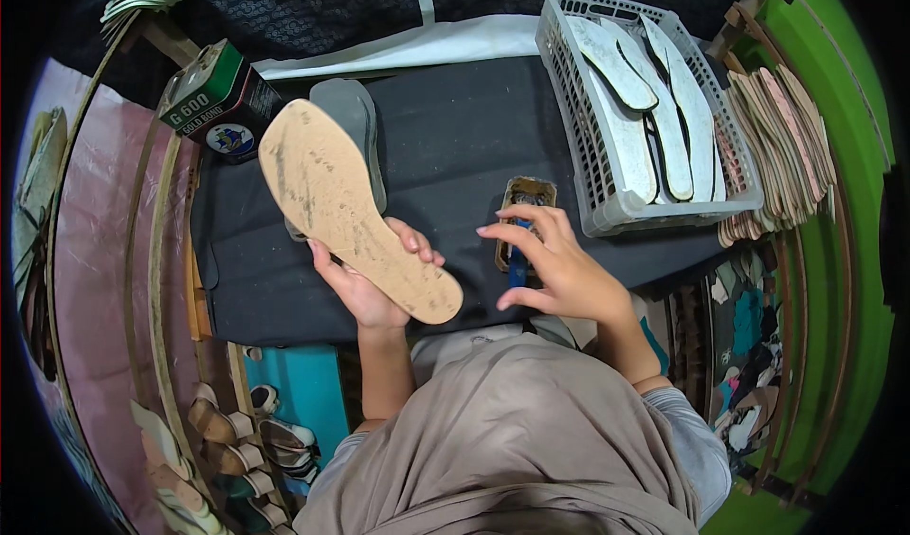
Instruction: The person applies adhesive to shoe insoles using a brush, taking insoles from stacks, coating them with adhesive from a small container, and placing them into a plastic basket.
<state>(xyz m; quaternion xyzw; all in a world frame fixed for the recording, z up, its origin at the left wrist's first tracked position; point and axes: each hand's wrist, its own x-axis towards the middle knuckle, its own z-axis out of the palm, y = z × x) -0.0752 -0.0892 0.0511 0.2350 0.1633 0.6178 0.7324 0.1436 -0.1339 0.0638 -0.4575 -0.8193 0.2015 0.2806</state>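
My left hand [365,289] grips a tan shoe insole [327,175] around its narrow waist, thumb on one edge and fingertips over the other. Dark smudges mark the insole's upward face, and its broad end points far left. Behind it, partly covered, lie grey soles [351,108] on the dark table. My right hand [573,274] is open, its fingers and thumb spread above and beside a small crusted container [531,192]. A blue handle [518,270] sticks out of this container, partly hidden by my fingers; whether they touch it is unclear.
A green and black metal can [227,108] stands at the far left of the table [445,146]. At the far right is a grey plastic crate [590,175] of white soles [675,123], with stacked insoles [782,146] beside it. Shoes [284,440] sit on racks at lower left.
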